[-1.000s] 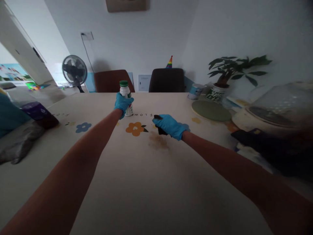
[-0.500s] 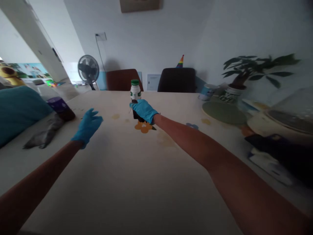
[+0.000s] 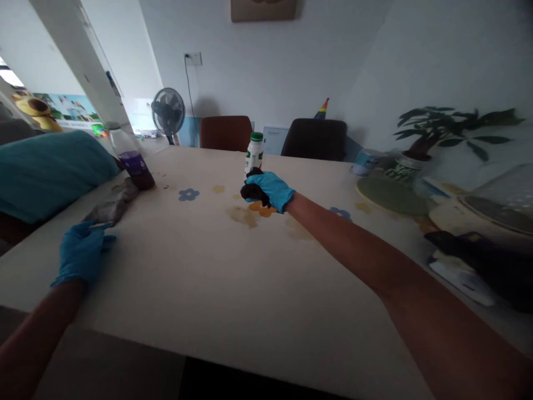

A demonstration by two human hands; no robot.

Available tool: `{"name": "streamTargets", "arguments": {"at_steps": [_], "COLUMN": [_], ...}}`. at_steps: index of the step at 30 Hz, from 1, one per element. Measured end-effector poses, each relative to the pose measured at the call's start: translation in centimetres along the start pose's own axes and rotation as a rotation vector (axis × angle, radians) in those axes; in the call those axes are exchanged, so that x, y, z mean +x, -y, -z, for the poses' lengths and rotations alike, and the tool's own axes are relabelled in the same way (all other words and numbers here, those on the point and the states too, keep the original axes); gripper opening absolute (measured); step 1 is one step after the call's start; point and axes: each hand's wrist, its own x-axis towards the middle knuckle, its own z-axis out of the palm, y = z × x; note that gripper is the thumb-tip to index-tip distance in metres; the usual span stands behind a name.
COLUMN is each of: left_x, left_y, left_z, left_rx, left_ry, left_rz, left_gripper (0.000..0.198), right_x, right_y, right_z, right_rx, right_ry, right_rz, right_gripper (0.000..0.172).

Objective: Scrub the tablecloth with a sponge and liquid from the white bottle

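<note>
On the tabletop (image 3: 216, 289): cream cloth with flower print; we see a brown stain (image 3: 244, 215) near centre.
Right hand (image 3: 270, 190): our grip is clamped on a dark wad (image 3: 254, 192), resting on the cloth beside the stain.
Left hand (image 3: 81, 253): fingers loosely apart, holding nothing, just touching a grey rag (image 3: 109, 206) at the left edge.
Bottle (image 3: 254, 155): white, green cap, upright just behind our right hand.

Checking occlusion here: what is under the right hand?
The right hand closes around a small dark object above a flower print on the tablecloth. What the object is cannot be told; the grip covers it.
</note>
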Motion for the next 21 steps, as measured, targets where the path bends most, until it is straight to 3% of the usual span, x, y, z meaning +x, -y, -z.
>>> {"name": "streamTargets", "arguments": {"at_steps": [6, 8, 11, 17, 21], "left_x": [1.4, 1.5, 1.4, 1.0, 1.1], "left_y": [1.7, 1.9, 1.6, 0.7, 0.9], "left_z": [-0.2, -0.2, -0.2, -0.2, -0.2], "left_rx": [-0.139, -0.157, -0.154, -0.131, -0.116], "left_ry": [-0.025, -0.027, -0.015, 0.013, 0.011], "left_rz": [0.011, 0.001, 0.022, 0.074, 0.063], "left_gripper": [0.035, 0.033, 0.033, 0.031, 0.029], "right_x": [-0.1, 0.7, 3.1, 8.8, 11.2], "right_y": [-1.3, -1.3, -1.0, -1.1, -1.2], "right_z": [-0.6, -2.0, -5.1, -11.6, -12.6], "right_rx": [0.099, 0.085, 0.065, 0.048, 0.020], "right_ry": [0.023, 0.007, -0.060, -0.152, -0.163], "right_rz": [-0.018, -0.011, 0.019, 0.053, 0.035], "right_gripper": [0.037, 0.031, 0.008, 0.023, 0.032]}}
